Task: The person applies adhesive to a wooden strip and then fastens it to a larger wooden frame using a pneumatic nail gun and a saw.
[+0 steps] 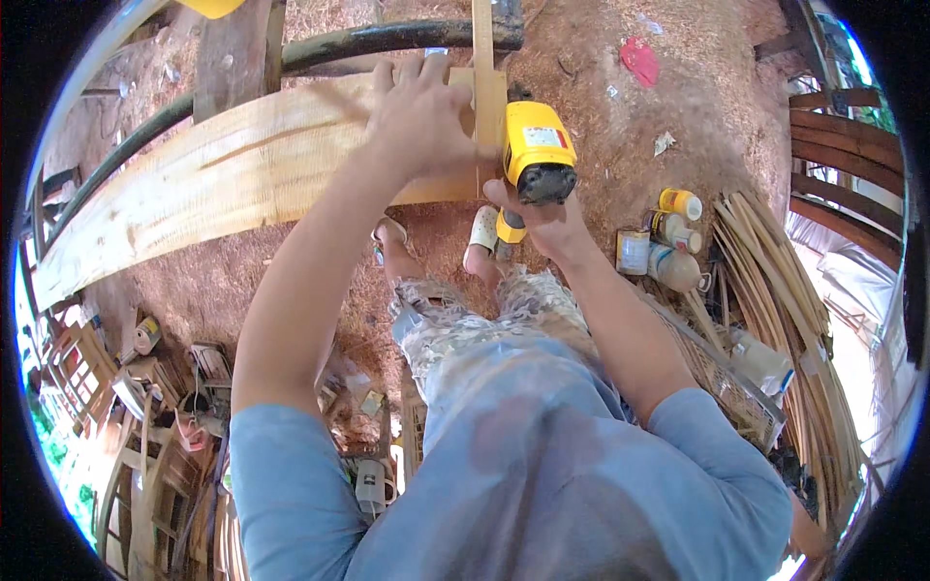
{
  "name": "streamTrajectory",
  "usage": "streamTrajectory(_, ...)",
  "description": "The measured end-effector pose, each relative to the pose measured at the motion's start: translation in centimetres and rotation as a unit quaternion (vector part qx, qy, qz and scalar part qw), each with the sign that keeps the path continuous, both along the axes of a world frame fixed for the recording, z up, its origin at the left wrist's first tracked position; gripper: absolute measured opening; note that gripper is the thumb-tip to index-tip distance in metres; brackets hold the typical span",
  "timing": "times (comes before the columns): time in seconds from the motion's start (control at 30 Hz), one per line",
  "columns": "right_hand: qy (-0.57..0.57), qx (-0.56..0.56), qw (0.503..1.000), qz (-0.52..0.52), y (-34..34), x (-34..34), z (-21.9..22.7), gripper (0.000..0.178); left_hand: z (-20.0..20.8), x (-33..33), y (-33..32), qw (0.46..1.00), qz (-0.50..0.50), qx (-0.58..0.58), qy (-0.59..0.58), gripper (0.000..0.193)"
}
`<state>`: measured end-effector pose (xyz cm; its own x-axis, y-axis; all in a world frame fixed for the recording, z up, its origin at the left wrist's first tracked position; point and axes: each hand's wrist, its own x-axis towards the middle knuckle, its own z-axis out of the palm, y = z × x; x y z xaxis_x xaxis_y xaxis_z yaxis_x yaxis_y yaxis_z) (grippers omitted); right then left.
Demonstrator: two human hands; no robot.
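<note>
Plank (232,169) spans L to centre, strip (483,39) across its R end; yellow tool (540,145) by that end. Looks mid-job: can't tell what's fixed or left. Hands apart: R hand (547,218) gripping tool, L hand (421,121) spread on plank. Toward floor's R edge: jug (671,266), tin (633,252), yellow jar (678,203), contents unclear.

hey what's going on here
A person has both hands at a wide wooden board, with a narrow wooden strip crossing near its right end. The left hand is spread over the board; the right hand grips a yellow-and-black pistol-grip power tool by that end.
</note>
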<state>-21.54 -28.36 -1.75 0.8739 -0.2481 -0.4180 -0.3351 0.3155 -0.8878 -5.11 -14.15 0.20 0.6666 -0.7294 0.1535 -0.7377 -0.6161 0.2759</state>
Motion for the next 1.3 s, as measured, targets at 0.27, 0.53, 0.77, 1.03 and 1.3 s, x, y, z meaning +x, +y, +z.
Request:
streamTrajectory(0.27, 0.014, 0.058, 0.998, 0.03, -1.6, -0.4, -1.1, 0.043, 1.2, -0.2, -0.5, 0.997, -0.021, 0.031, 0.062, 0.078)
streamTrajectory(0.53, 0.003, 0.017, 1.0, 0.004, -1.0, 0.1, 0.7, 0.048, 0.6, 1.3, -1.0, 0.997, -0.012, 0.024, 0.066, 0.071)
streamTrajectory(0.77, 0.027, 0.053, 0.998, -0.033, 0.1, -0.8, -0.4, 0.048, 0.4, 0.3, -0.9, 1.0, 0.015, 0.008, 0.021, 0.069)
streamTrajectory(1.03, 0.101, -0.264, 0.959, 0.024, -0.7, -1.6, 1.5, 0.048, 0.9, 0.1, -0.9, 0.997, 0.025, 0.028, 0.07, 0.069)
streamTrajectory(1.3, -0.097, -0.68, 0.601, 0.409, -10.0, -4.6, 19.6, 0.046, 3.5, -1.1, -1.3, 0.985, -0.009, 0.016, 0.171, 0.059)
